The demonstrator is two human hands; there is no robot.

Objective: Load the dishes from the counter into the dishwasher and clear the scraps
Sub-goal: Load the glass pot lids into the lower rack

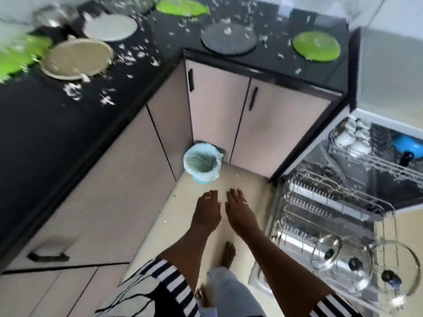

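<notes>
**Empty hands, plates ahead on the table**

The left hand (207,210) and right hand (240,211) hang side by side over the floor (242,177), each grip spread flat, holding nothing. The dark grey plate (227,40) lies straight ahead at the inner corner of the table (263,69), above the bin (202,163); the right hand looks slightly nearer. The beige plate (76,59) lies off left, and the dishwasher rack (320,202) stands open on the right.

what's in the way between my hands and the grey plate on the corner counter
Nothing visible. The left hand and right hand are open and empty over the floor; the grey plate lies uncovered on the counter, with only scraps on and around it. The bin stands lower, on the floor.
</notes>
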